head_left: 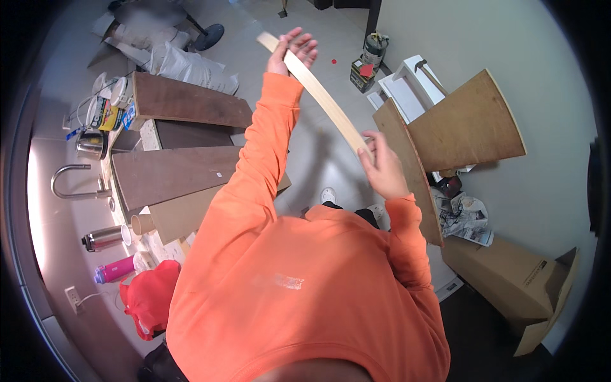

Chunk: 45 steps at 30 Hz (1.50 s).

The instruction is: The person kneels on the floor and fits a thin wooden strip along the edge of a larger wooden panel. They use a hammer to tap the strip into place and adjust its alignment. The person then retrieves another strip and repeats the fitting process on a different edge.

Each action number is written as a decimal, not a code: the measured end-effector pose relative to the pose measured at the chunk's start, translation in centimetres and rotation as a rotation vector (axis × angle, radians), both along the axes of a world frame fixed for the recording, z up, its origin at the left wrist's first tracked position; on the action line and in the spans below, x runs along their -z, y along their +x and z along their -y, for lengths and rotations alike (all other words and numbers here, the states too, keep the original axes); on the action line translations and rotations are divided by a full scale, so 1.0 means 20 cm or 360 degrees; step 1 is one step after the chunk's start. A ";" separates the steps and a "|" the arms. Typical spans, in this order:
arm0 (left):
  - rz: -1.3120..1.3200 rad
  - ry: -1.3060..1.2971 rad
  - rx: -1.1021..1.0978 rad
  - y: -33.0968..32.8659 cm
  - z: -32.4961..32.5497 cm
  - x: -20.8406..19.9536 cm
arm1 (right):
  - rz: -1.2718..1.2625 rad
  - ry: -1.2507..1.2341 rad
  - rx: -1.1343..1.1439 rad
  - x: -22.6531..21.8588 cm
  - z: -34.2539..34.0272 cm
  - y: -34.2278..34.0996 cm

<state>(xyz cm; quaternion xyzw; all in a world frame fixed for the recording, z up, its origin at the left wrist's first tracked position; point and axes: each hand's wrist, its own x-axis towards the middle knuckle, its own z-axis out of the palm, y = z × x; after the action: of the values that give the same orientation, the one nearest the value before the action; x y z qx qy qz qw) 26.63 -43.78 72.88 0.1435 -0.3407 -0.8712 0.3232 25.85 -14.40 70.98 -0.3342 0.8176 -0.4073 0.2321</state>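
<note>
Left hand [294, 52] is thumb-clamping the strip [326, 105] near its far end, fingers spreading loose; right hand [386, 167] is pinching the near end, though blur is hiding exact contact. Strip is slanting over the floor [344, 73] between them. Supporting both ends, avoiding twist, minding the board [398, 137] should work best

On my left: faucet [100, 193], steel flask [104, 239], pink bottle [116, 270], wall socket [73, 297], kettle [91, 144], bucket [98, 116]. Ahead of me: white sack [194, 70], can [375, 48]. On my right: hammer [433, 77] on white unit [407, 95]; crumpled paper [464, 216] near open carton [499, 274].
</note>
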 end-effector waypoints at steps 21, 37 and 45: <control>-0.0321 -0.0371 -0.0121 0.20 0.54 -0.12 | -0.0696 -0.0130 0.0474 -0.28 -0.60 -0.02; -0.0533 -0.0367 -0.0019 0.41 1.10 -0.24 | -0.1016 -0.0103 0.0562 -0.50 -0.91 0.10; -0.0486 -0.0378 -0.0067 0.41 1.19 -0.26 | -0.0924 -0.0039 0.0698 -0.54 -1.02 0.15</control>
<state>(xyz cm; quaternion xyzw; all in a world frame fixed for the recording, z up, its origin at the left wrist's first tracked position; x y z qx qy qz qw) 34.77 -67.68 78.18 -0.0225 -0.3851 -0.8295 0.4039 28.94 5.94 81.68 -0.2554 0.8967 -0.3454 -0.1065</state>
